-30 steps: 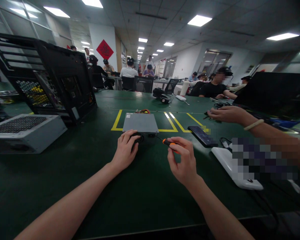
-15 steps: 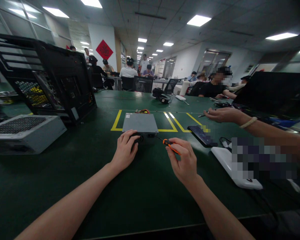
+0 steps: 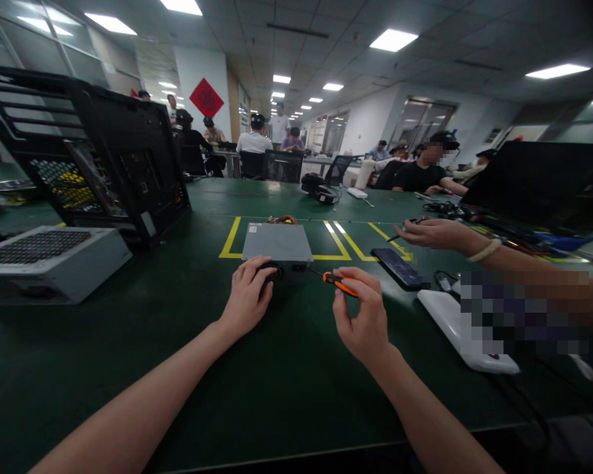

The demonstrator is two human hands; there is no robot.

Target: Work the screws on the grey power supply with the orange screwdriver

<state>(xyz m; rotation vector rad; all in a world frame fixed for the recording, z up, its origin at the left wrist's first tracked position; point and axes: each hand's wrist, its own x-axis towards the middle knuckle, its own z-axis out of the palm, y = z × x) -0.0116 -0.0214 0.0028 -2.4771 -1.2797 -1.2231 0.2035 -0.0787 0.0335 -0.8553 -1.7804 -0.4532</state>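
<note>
Grey sheet metal forms the power supply unit (image 3: 277, 243), which lies flat on the green table (image 3: 257, 368) inside yellow floor-tape markings, its near face partly covered by the person's left hand (image 3: 247, 299), fingers curled against a dark round fitting that is hard to make out. Right hand (image 3: 363, 316) pinches the orange-handled screwdriver (image 3: 340, 284), tip aimed at the unit's near right corner but too thin to confirm contact. A co-worker's hand (image 3: 432, 234) holds a small dark tool beside a phone (image 3: 398, 266); the forearm is pixelated.
</note>
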